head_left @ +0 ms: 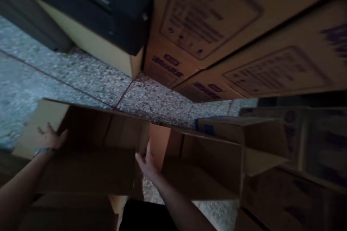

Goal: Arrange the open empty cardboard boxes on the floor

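L hand point(48, 138): at 8 o'clock, wristband on wrist, fingers spread flat on the outer L flap of the open cardboard box point(94, 148); palm pressed on, not curled round it.
R hand point(146, 162): near centre, 6 o'clock, fingers pinching the box's R wall edge from above; gripping that edge.
Open box: plain brown corrugated, top open toward the camera, flaps out; sits low centre-left betw. both hands. Inside dark, nothing seen in it; blur and dim light, can't tell for sure.
Box below point(67, 213): at 7 o'clock, another brown carton under the held one, top only partly seen.
2nd open box point(206, 162): at 4 o'clock, just beside the held box, touching near the R hand; same brown, flap sticking out R, blue mark on far rim. Interior looks bare.
Cartons R point(295, 195): 3–4 o'clock, dark, printed, closed.
Floor point(89, 79): speckled grey terrazzo w. thin red joint lines, 10 o'clock to centre.
Stacked cartons point(217, 25): 1–2 o'clock, far, closed, printed label panels and blue logo text, unreadable.
Dark unit point(108, 11): 11 o'clock, far, black over a tan base.
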{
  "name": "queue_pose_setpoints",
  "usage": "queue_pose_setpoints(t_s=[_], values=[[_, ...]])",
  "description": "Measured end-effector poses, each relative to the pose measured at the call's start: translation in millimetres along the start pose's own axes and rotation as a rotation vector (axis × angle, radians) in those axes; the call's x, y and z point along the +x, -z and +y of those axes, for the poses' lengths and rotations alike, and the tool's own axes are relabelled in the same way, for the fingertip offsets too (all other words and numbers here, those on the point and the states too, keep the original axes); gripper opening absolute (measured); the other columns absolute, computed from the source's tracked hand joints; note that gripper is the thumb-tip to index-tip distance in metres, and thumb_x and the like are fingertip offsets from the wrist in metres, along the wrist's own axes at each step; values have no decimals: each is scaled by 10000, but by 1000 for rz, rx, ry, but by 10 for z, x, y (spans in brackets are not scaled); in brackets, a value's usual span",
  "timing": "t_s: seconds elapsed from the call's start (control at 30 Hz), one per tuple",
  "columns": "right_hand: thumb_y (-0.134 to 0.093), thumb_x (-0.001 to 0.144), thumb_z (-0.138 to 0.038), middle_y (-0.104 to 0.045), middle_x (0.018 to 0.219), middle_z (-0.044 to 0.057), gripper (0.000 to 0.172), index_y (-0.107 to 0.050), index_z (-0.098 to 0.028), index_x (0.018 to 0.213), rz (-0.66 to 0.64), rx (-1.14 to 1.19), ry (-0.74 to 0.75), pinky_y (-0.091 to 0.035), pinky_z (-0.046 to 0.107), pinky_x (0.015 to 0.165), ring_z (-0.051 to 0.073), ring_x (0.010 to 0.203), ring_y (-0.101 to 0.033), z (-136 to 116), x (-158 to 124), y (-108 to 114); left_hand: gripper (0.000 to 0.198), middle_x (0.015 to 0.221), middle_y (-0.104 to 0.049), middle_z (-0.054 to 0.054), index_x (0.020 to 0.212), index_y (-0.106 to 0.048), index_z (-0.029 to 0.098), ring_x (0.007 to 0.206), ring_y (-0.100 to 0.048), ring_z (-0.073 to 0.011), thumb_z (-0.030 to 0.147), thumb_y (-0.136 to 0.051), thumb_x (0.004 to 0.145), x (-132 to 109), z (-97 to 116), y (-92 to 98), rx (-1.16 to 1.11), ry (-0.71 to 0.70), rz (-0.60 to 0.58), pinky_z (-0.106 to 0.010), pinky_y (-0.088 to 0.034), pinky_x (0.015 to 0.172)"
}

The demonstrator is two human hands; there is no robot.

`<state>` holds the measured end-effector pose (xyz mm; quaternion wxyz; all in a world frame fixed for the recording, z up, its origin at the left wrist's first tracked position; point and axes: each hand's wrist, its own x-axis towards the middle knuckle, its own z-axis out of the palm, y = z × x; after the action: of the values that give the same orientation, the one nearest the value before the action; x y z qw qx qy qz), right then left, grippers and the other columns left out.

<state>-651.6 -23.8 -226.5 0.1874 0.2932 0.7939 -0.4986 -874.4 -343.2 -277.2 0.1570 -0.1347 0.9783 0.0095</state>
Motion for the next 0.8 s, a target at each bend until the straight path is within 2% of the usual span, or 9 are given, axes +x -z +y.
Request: queue_pose_setpoints(t_s=[0.1, 0.2, 0.27, 0.37, 0.47, 0.53, 0.63, 0.7, 0.8], values=[[-511, 854, -393, -478, 1362, 145, 754, -159, -150, 1476, -26, 32, 75, -438, 405, 993, 237, 1224, -488, -27, -202, 568, 765, 1566, -49, -30, 1457, -141, 279, 1372, -212, -369, 685, -268, 821, -528, 570, 461, -237, -100, 107, -525, -244, 1102], [-443, 890, -335, -575, 1265, 97, 535, -365, -193, 1399, 127, -19, 143, -449, 358, 988, 190, 1151, -549, 120, -564, 1506, 726, 1562, -23, 93, 1440, -64, 451, 1397, -190, -312, 545, -449, 832, -1321, 1326, 826, -367, -483, 262, -490, -254, 1130], [-399, 913, -335, -586, 1251, 87, 455, -439, -200, 1346, 320, -110, 126, -441, 361, 1000, 183, 1132, -559, 384, -803, 2256, 719, 1545, -162, 36, 1450, -61, 425, 1388, -237, -280, 424, -467, 857, -2021, 1822, 838, -424, -783, 192, -475, -299, 1122], [-377, 909, -367, -533, 1306, 125, 466, -462, -156, 1316, 613, -278, -11, -428, 402, 1012, 218, 1158, -536, 1052, -1038, 3349, 635, 1344, -517, -85, 1471, -104, 342, 1216, -506, -233, 339, -386, 902, -3221, 2379, 398, -354, -1189, -227, -416, -457, 1003], [-398, 868, -266, -520, 1300, 168, 530, -381, -112, 1375, 632, -464, -228, -424, 422, 999, 252, 1175, -516, 1882, -1103, 4140, 773, 1470, -336, -148, 1466, -231, 206, 1353, -299, -338, 508, -497, 807, -4320, 2695, -344, 27, -1345, -787, -530, -337, 1078], [-459, 806, -186, -521, 1286, 192, 624, -324, -92, 1409, 463, -553, -364, -439, 403, 966, 265, 1159, -527, 2379, -1086, 4430, 903, 1502, -229, -180, 1469, -195, 160, 1372, -192, -399, 492, -589, 728, -4844, 2837, -798, 237, -1352, -905, -627, -238, 1080], [-512, 789, -191, -548, 1254, 182, 692, -279, -147, 1440, 164, -613, -462, -475, 359, 859, 258, 1075, -586, 2877, -1028, 4577, 642, 1420, -396, -203, 1428, -327, 146, 1259, -434, -367, 200, -452, 800, -5245, 2958, -1244, 444, -1304, -916, -580, -414, 978], [-511, 809, -222, -592, 1197, 156, 683, -268, -206, 1447, 15, -668, -433, -478, 351, 792, 262, 1016, -615, 3024, -972, 4584, 656, 1371, -460, -211, 1409, -368, 135, 1130, -561, -346, 63, -373, 757, -5312, 2930, -1392, 550, -1314, -915, -510, -533, 830], [-458, 845, -217, -663, 1057, 134, 640, -252, -221, 1451, -74, -739, -374, -464, 332, 734, 261, 938, -645, 3034, -813, 4633, 773, 1424, -397, -179, 1443, -282, 199, 1125, -553, -374, 8, -356, 698, -5287, 2719, -1494, 704, -1357, -938, -532, -562, 738]])
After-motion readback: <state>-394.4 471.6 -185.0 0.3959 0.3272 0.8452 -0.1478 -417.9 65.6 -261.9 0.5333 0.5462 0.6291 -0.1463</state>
